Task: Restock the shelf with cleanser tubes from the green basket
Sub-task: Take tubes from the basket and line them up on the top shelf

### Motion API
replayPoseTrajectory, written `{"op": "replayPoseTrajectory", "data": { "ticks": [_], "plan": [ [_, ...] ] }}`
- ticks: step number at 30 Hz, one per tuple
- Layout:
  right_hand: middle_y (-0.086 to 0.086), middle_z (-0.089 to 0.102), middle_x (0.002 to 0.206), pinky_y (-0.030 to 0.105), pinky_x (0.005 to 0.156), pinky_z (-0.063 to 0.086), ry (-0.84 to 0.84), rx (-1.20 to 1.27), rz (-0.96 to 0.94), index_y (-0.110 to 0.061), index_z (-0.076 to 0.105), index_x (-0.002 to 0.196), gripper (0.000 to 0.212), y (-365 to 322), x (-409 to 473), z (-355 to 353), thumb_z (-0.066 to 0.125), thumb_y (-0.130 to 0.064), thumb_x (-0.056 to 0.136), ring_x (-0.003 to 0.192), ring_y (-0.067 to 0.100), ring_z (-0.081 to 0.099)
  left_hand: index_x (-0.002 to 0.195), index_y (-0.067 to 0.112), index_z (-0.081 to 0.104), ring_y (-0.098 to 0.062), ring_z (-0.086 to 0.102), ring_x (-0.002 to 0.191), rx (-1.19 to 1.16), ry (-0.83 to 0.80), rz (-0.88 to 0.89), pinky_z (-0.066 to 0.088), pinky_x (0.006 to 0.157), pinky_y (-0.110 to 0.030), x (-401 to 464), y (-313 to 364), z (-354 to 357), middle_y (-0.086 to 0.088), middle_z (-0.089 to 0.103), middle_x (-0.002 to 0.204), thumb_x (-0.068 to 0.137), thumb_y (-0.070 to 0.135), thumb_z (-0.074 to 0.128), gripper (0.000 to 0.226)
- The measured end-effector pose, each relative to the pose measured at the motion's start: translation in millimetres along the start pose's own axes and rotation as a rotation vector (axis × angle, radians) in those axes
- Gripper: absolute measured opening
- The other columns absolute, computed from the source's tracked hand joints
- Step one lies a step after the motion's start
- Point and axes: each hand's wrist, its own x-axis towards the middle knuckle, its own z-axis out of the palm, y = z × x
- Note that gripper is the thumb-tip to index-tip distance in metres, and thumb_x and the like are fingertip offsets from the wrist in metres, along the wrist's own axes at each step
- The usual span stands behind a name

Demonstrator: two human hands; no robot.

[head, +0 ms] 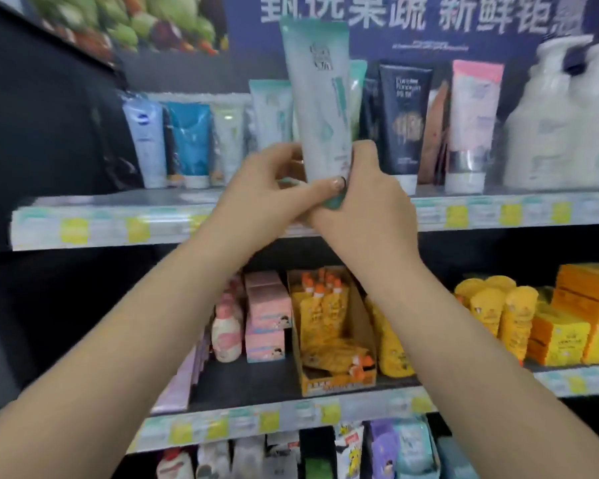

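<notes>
Smooth plastic cleanser tube (320, 108), slightly glossy

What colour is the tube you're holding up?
Pale mint green tube with a darker teal stripe, seen in the head view.

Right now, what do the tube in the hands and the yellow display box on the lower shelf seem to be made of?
The pale teal tube looks like soft plastic with a matte finish: flat crimped top end, no sharp glare, though blur hides detail. Both hands grip its lower end. The yellow display box looks like printed cardboard: thin, straight-cut walls with a plain brown inner face.
</notes>
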Motion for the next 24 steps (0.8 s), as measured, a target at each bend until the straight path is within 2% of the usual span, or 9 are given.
{"op": "replayPoseTrajectory", "data": {
  "ticks": [2, 5, 9, 11, 14, 17, 19, 22, 24],
  "plan": [
    [0.005, 0.061, 0.096, 0.036, 0.063, 0.045, 0.003, 0.072, -0.04, -0.014, 0.037, 0.117, 0.055, -9.9, 16.8, 7.2, 0.063, -0.045, 0.08, 0.087, 0.03, 0.06, 0.106, 0.022, 0.062, -0.015, 0.067, 0.092, -0.029, -0.042, -0.027, 0.056, 0.071, -0.028, 17.5, 5.3, -19.0, -0.003, 0.069, 0.102, 0.07, 0.03, 0.07, 0.038],
    [0.006, 0.062, 0.107, 0.036, 0.07, 0.048, -0.026, 0.14, -0.079, -0.011, 0.032, 0.131, 0.066, -20.1, 36.2, 21.9, 0.065, -0.039, 0.081, 0.093, 0.029, 0.06, 0.109, 0.016, 0.061, -0.008, 0.068, 0.088, -0.038, -0.073, -0.04, 0.057, 0.073, -0.026, 38.1, 5.2, -42.8, 0.002, 0.069, 0.1, 0.086, 0.013, 0.062, 0.024],
    [0.013, 0.056, 0.122, 0.039, 0.084, 0.048, -0.087, 0.082, -0.079, -0.007, 0.012, 0.146, 0.08, -27.2, 53.8, 41.3, 0.061, -0.025, 0.086, 0.107, 0.031, 0.056, 0.108, 0.019, 0.061, -0.006, 0.068, 0.087, -0.081, -0.069, -0.061, 0.057, 0.066, -0.025, 54.1, -9.7, -58.0, 0.006, 0.069, 0.1, 0.089, 0.014, 0.058, 0.02],
    [0.013, 0.055, 0.125, 0.037, 0.086, 0.047, -0.108, 0.072, -0.055, -0.007, 0.003, 0.148, 0.084, -28.2, 58.2, 48.6, 0.058, -0.021, 0.087, 0.109, 0.03, 0.055, 0.111, 0.016, 0.061, -0.005, 0.068, 0.085, -0.113, -0.052, -0.08, 0.054, 0.062, -0.021, 58.9, -18.5, -60.1, 0.007, 0.069, 0.099, 0.089, 0.014, 0.058, 0.022],
    [0.013, 0.054, 0.127, 0.036, 0.087, 0.046, -0.125, 0.082, -0.024, -0.009, -0.001, 0.149, 0.085, -27.0, 59.0, 58.7, 0.057, -0.021, 0.088, 0.11, 0.03, 0.055, 0.113, 0.017, 0.06, -0.005, 0.067, 0.087, -0.119, -0.049, -0.092, 0.055, 0.065, -0.022, 63.2, -31.1, -60.0, 0.007, 0.069, 0.102, 0.089, 0.015, 0.058, 0.024],
    [0.015, 0.055, 0.125, 0.037, 0.084, 0.047, -0.118, 0.081, -0.025, -0.006, 0.004, 0.148, 0.074, -23.3, 57.4, 62.5, 0.05, -0.024, 0.092, 0.107, 0.03, 0.056, 0.109, 0.021, 0.061, -0.003, 0.067, 0.086, -0.122, -0.05, -0.093, 0.055, 0.066, -0.02, 65.5, -38.3, -58.7, 0.007, 0.07, 0.1, 0.088, 0.012, 0.059, 0.022],
    [0.016, 0.058, 0.117, 0.037, 0.08, 0.047, -0.118, 0.097, -0.027, -0.005, 0.018, 0.144, 0.06, -20.8, 57.2, 61.2, 0.046, -0.021, 0.094, 0.102, 0.032, 0.057, 0.11, 0.019, 0.06, -0.004, 0.067, 0.085, -0.127, -0.05, -0.093, 0.055, 0.066, -0.02, 67.1, -41.3, -58.0, 0.004, 0.07, 0.101, 0.088, 0.01, 0.059, 0.024],
    [0.013, 0.061, 0.102, 0.036, 0.07, 0.048, -0.117, 0.148, -0.005, -0.007, 0.038, 0.119, 0.033, -18.4, 57.0, 60.6, 0.048, -0.022, 0.092, 0.09, 0.031, 0.059, 0.108, 0.02, 0.057, -0.006, 0.068, 0.08, -0.137, -0.048, -0.112, 0.055, 0.062, -0.02, 68.7, -45.5, -57.3, 0.002, 0.071, 0.096, 0.087, 0.01, 0.061, 0.023],
    [0.011, 0.06, 0.101, 0.035, 0.069, 0.049, -0.108, 0.157, 0.012, -0.008, 0.041, 0.111, 0.03, -16.7, 57.9, 62.7, 0.052, -0.026, 0.09, 0.088, 0.029, 0.058, 0.102, 0.024, 0.056, -0.006, 0.069, 0.076, -0.137, -0.046, -0.124, 0.055, 0.06, -0.021, 68.6, -47.9, -56.9, 0.002, 0.071, 0.092, 0.087, 0.01, 0.061, 0.021]
  ]
}}
